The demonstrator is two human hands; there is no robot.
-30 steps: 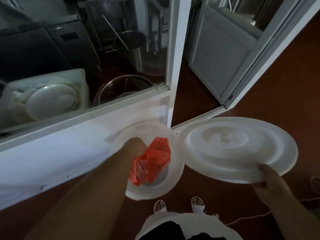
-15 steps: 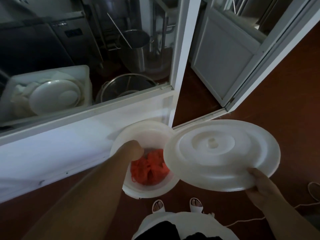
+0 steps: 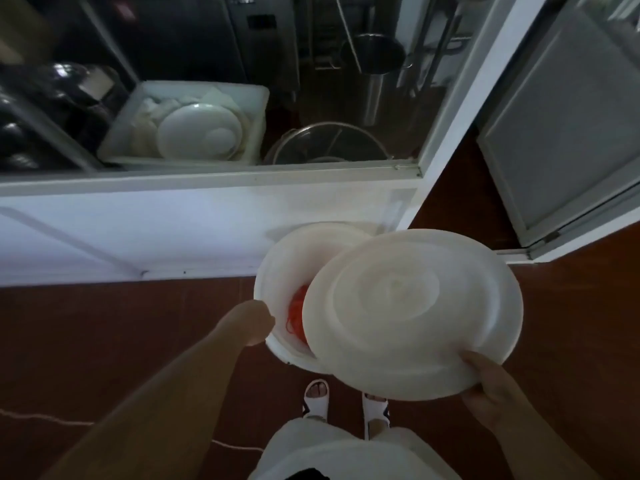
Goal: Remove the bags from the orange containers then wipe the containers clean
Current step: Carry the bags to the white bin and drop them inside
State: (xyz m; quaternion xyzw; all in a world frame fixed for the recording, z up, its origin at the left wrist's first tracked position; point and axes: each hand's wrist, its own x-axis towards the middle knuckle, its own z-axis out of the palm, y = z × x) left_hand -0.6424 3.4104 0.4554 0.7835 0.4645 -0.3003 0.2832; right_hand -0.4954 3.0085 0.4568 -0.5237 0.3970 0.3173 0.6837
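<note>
A white round bucket (image 3: 277,268) stands on the floor against the white wall panel. A crumpled orange bag (image 3: 297,315) lies inside it, mostly hidden. My right hand (image 3: 491,393) grips the near edge of a large white round lid (image 3: 412,310), held tilted over the right part of the bucket's mouth. My left hand (image 3: 254,322) hangs at the bucket's left rim, fingers curled with nothing visible in them.
Behind the glass sit a white tub (image 3: 256,109) holding a white lid and cloths, a steel pot (image 3: 329,143) and a tall steel container (image 3: 377,64). An open door (image 3: 561,133) stands at the right. My sandalled feet (image 3: 315,398) are just below the bucket. A thin cord (image 3: 41,418) lies on the brown floor.
The orange bag left my left hand and dropped into the bucket. My left hand came out to the rim. My right hand swung the lid leftward over the opening.
</note>
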